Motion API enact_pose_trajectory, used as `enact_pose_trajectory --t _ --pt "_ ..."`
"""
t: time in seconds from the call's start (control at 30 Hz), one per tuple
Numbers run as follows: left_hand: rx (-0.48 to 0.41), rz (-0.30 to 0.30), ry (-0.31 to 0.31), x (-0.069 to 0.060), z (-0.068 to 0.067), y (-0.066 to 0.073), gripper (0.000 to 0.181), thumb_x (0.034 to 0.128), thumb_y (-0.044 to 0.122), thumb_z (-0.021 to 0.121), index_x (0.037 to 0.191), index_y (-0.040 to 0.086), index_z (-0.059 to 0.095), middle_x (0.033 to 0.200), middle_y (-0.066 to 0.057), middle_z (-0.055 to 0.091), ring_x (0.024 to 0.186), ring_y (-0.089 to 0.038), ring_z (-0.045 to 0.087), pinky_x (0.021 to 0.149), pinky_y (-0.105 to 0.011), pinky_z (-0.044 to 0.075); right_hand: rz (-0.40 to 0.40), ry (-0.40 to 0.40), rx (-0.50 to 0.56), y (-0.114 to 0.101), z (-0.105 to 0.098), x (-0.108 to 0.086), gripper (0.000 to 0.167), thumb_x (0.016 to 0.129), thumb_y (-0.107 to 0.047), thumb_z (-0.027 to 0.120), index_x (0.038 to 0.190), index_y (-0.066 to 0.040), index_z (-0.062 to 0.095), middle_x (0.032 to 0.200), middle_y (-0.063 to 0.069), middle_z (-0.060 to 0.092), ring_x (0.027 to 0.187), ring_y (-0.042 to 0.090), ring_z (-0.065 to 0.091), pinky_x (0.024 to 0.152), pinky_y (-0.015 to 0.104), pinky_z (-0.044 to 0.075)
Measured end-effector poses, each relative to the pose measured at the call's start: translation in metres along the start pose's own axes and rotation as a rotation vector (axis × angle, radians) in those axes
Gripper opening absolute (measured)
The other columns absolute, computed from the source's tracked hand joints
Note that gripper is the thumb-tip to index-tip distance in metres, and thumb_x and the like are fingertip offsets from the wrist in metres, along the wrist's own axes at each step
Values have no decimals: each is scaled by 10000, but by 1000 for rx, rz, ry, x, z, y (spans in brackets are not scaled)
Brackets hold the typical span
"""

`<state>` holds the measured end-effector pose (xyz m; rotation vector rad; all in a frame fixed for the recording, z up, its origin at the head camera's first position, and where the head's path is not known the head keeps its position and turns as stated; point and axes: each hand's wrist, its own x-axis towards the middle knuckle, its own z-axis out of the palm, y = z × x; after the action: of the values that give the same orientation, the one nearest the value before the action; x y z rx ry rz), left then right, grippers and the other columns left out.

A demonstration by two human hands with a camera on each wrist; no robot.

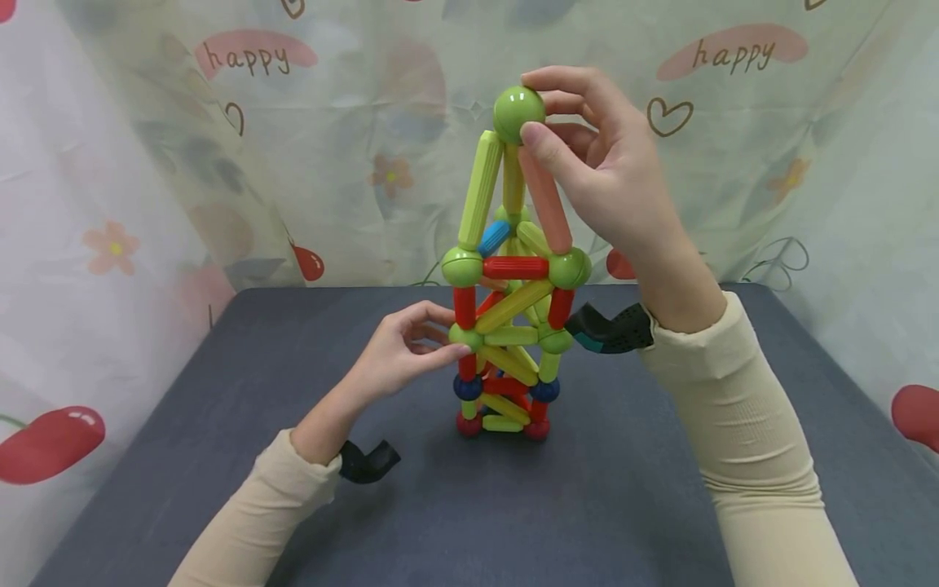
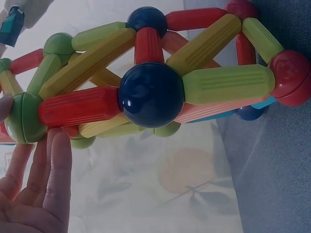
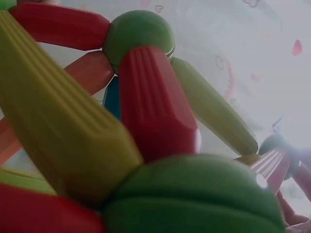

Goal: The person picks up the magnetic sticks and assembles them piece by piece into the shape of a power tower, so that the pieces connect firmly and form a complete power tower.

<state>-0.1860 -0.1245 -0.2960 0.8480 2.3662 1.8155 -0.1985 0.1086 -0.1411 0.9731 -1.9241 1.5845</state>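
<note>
A tall tower of magnetic rods and balls [image 1: 516, 267] stands upright on the table, with red and dark blue balls low down and green ones higher. My right hand [image 1: 601, 155] pinches the green top ball [image 1: 513, 112] between thumb and fingers. Under that ball lean a light green rod [image 1: 480, 191], a yellow rod [image 1: 513, 183] and a pink rod [image 1: 545, 200]. Lower down, my left hand [image 1: 399, 346] holds a green ball [image 2: 26, 117] at the tower's left side, thumb and fingertips on opposite sides. In the right wrist view, only part of the right hand [image 3: 299, 216] shows.
The dark grey table [image 1: 352, 522] spreads around the tower's base. Behind it hangs a patterned curtain [image 1: 411, 73]. Black wrist straps [image 1: 367, 462] jut out from both sleeves, the right one close to the tower.
</note>
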Motion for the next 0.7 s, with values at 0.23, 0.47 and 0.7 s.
enact_pose_trajectory --t 0.23,0.47,0.7 --pt "72 0 3 -2 -2 6 326 861 66 719 1156 9 592 1161 -153 618 964 -236 657 833 -363 571 17 -8 9 -1 2 -1 330 941 -29 567 1271 -46 568 1114 105 566 983 209 659 916 277 520" --pt "125 159 147 5 -5 44 509 874 76 685 1337 42 477 1257 -119 548 1097 -240 586 971 -414 497 -9 -31 -11 1 1 -3 391 919 -14 595 1305 -53 546 1133 77 586 1025 253 608 921 286 506" --pt "94 285 287 25 3 70 353 926 82 613 1273 21 589 1156 -123 617 990 -207 621 884 -372 536 -33 -36 -21 2 1 -3 411 916 -20 605 1319 -70 541 1118 75 630 1038 240 620 919 294 509"
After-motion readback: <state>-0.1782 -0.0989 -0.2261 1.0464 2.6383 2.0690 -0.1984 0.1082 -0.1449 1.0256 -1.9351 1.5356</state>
